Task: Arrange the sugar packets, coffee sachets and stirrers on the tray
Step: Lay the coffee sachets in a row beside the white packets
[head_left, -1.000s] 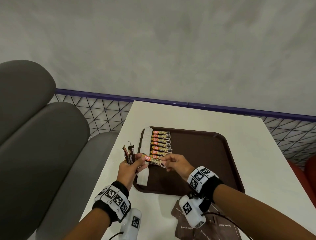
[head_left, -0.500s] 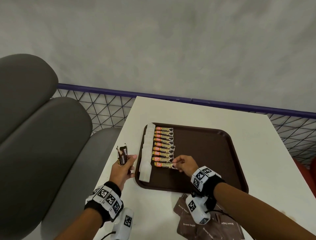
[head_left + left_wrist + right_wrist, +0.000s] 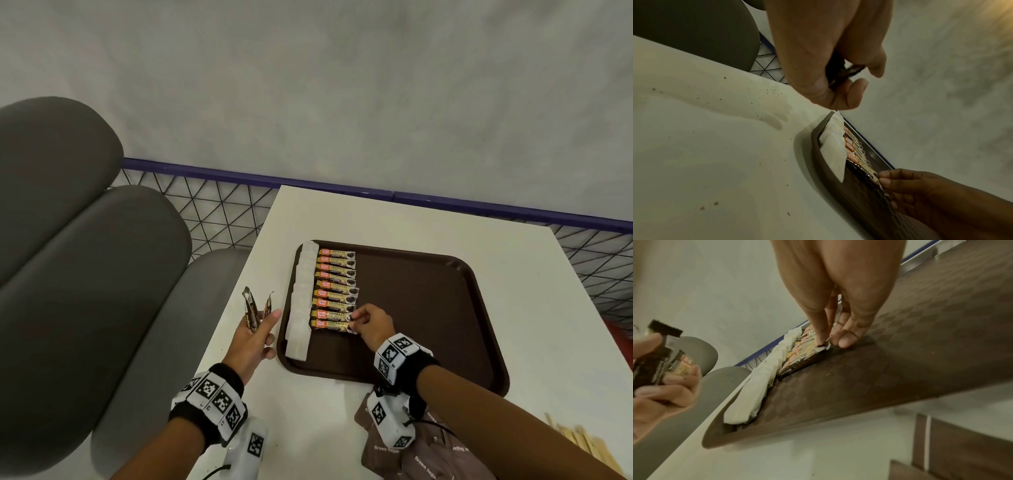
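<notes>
A brown tray [image 3: 428, 308] lies on the white table. Along its left edge runs a column of white sugar packets [image 3: 301, 301], and beside it a column of several orange-and-gold coffee sachets [image 3: 337, 284]. My right hand [image 3: 356, 320] pinches the right end of the nearest coffee sachet [image 3: 330, 324], which lies flat on the tray; the right wrist view shows the right hand [image 3: 828, 342] on that sachet's end [image 3: 823, 347]. My left hand [image 3: 257, 329] hovers left of the tray and grips a few more coffee sachets [image 3: 251, 310] upright; they also show as sachets [image 3: 663, 356] at left in the right wrist view.
Brown sugar packets [image 3: 428, 455] lie on the table near my right wrist. Wooden stirrers [image 3: 582, 442] lie at the table's near right. A grey padded bench [image 3: 85, 257] stands left of the table. A wire mesh railing [image 3: 212, 209] runs behind.
My right hand has carried the sachet from near my left hand onto the tray and laid it at the near end of the coffee column. My left hand has drawn back left.
</notes>
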